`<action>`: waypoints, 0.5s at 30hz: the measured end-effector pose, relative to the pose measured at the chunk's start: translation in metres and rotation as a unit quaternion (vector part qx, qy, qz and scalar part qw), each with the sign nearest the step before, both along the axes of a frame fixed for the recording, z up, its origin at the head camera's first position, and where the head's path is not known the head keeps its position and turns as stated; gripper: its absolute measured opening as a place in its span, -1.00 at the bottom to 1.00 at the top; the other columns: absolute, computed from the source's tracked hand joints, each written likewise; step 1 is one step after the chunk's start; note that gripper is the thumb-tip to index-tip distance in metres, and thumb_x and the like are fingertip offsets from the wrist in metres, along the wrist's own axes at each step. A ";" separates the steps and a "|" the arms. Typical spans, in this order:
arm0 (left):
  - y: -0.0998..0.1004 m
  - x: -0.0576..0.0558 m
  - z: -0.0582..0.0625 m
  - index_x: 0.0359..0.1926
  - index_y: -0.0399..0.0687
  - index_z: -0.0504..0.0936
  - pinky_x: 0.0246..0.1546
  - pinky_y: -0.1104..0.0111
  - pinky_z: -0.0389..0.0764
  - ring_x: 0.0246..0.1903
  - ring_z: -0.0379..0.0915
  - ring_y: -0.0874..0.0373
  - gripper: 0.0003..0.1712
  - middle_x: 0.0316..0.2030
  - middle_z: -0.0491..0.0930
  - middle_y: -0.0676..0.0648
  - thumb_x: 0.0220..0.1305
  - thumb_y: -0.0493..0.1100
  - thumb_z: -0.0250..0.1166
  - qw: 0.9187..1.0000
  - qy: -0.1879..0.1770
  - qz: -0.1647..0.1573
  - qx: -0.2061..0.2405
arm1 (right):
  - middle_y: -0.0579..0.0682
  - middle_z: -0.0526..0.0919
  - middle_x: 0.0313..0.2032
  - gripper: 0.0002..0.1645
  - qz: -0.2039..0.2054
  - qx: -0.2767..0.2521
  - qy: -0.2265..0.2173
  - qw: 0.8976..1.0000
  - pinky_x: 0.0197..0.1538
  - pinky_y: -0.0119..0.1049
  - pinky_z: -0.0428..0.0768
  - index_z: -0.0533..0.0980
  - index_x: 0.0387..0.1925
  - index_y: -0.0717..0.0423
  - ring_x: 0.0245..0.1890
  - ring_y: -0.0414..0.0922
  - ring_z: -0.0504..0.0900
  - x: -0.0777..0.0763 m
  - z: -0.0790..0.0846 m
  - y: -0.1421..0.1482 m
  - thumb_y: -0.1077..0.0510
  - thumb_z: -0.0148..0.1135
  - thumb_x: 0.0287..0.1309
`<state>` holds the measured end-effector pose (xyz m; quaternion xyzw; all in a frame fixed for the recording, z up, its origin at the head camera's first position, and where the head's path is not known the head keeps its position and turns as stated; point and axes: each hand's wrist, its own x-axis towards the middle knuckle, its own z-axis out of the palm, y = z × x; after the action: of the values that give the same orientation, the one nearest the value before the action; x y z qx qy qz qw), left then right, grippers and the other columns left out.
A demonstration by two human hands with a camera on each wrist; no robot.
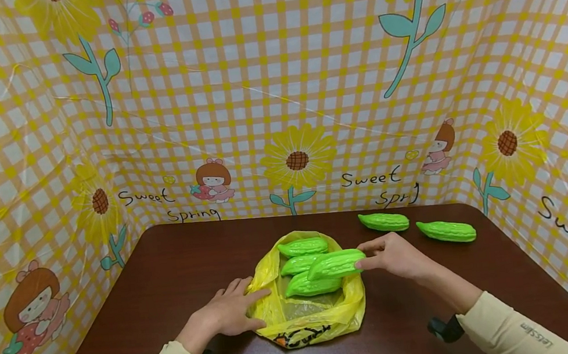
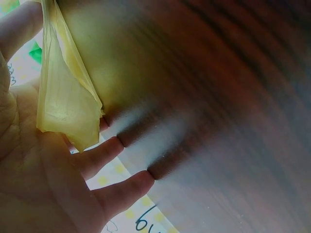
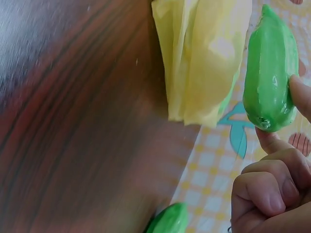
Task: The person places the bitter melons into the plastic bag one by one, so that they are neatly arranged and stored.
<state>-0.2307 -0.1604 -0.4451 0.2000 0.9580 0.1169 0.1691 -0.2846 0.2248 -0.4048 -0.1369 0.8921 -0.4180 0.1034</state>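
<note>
A yellow plastic bag (image 1: 279, 318) stands on the table with its mouth rolled wide. Inside it lie several bright green bitter melons (image 1: 311, 285). Above the bag's right side, my right hand (image 1: 395, 255) pinches another bitter melon (image 3: 271, 73) by its blunt end, between thumb and index finger; the other fingers are curled in. At the bag's left side is my left hand (image 1: 233, 308), fingers spread and lightly bent, touching the plastic. The left wrist view has a flap of the bag (image 2: 68, 97) against that palm.
Two more bitter melons (image 1: 384, 222) (image 1: 447, 231) lie at the back right of the dark brown table (image 1: 170, 283). A checked cloth (image 1: 232, 89) with sunflowers hangs round the back and both sides.
</note>
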 end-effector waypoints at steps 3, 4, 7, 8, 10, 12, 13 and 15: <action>0.000 -0.001 0.000 0.50 0.39 0.29 0.40 -0.25 0.10 0.54 -0.07 -0.15 -0.22 0.56 -0.01 -0.14 0.32 0.26 0.31 1.000 -0.002 0.000 -0.001 | -0.25 0.05 -0.80 -0.38 0.016 -0.004 0.005 1.000 -0.58 -0.37 0.18 0.65 0.11 0.20 -0.74 -0.22 -0.04 0.002 -0.002 -0.007 -0.07 0.51 0.09; 0.000 -0.001 0.000 0.50 0.40 0.29 0.40 -0.25 0.10 0.54 -0.08 -0.15 -0.22 0.56 -0.02 -0.14 0.32 0.26 0.31 1.000 -0.002 0.000 -0.001 | -0.25 0.04 -0.79 -0.38 0.021 -0.004 0.008 1.000 -0.58 -0.38 0.17 0.65 0.11 0.21 -0.73 -0.23 -0.04 0.003 -0.002 -0.009 -0.06 0.51 0.09; -0.001 -0.002 0.000 0.51 0.41 0.27 0.40 -0.25 0.10 0.54 -0.08 -0.15 -0.22 0.57 -0.02 -0.14 0.32 0.26 0.30 1.000 -0.005 0.000 -0.002 | -0.24 0.03 -0.79 -0.37 0.037 -0.004 0.012 0.999 -0.59 -0.38 0.13 0.65 0.11 0.22 -0.74 -0.23 -0.05 0.006 -0.004 -0.016 -0.05 0.51 0.08; -0.001 -0.002 0.000 0.51 0.41 0.27 0.40 -0.25 0.09 0.54 -0.08 -0.16 -0.22 0.57 -0.03 -0.14 0.32 0.26 0.30 1.000 -0.007 0.000 -0.002 | -0.23 0.03 -0.78 -0.37 0.042 -0.004 0.012 0.999 -0.60 -0.38 0.12 0.65 0.11 0.22 -0.74 -0.23 -0.05 0.007 -0.004 -0.018 -0.05 0.52 0.08; -0.001 -0.001 0.000 0.51 0.42 0.27 0.40 -0.26 0.09 0.54 -0.09 -0.16 -0.22 0.57 -0.03 -0.15 0.32 0.26 0.30 1.000 -0.010 0.001 -0.001 | -0.21 0.03 -0.78 -0.37 0.054 -0.004 0.013 0.998 -0.60 -0.38 0.09 0.65 0.10 0.23 -0.74 -0.23 -0.05 0.009 -0.005 -0.023 -0.05 0.52 0.07; -0.001 -0.001 0.000 0.50 0.41 0.27 0.40 -0.26 0.09 0.54 -0.08 -0.17 -0.22 0.57 -0.03 -0.15 0.32 0.25 0.31 1.000 -0.011 0.001 0.000 | -0.21 0.03 -0.78 -0.37 0.062 -0.003 0.012 0.998 -0.60 -0.38 0.08 0.65 0.10 0.23 -0.75 -0.23 -0.05 0.011 -0.007 -0.027 -0.05 0.53 0.06; -0.001 -0.001 0.000 0.50 0.41 0.28 0.39 -0.26 0.09 0.54 -0.08 -0.17 -0.22 0.57 -0.03 -0.15 0.32 0.25 0.31 1.000 -0.012 0.000 0.000 | -0.22 0.03 -0.79 -0.37 0.066 -0.003 0.009 0.998 -0.61 -0.38 0.07 0.65 0.10 0.24 -0.75 -0.23 -0.05 0.012 -0.008 -0.029 -0.04 0.53 0.06; -0.001 -0.001 0.001 0.50 0.41 0.28 0.39 -0.26 0.10 0.54 -0.08 -0.17 -0.22 0.57 -0.02 -0.15 0.32 0.25 0.31 1.000 -0.011 -0.001 0.001 | -0.23 0.04 -0.80 -0.37 0.070 0.001 0.005 0.998 -0.61 -0.38 0.07 0.65 0.10 0.23 -0.75 -0.23 -0.06 0.013 -0.009 -0.033 -0.04 0.54 0.05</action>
<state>-0.2318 -0.1612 -0.4445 0.2000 0.9557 0.1199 0.1795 -0.2719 0.1921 -0.4137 -0.2004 0.8812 -0.4085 0.1283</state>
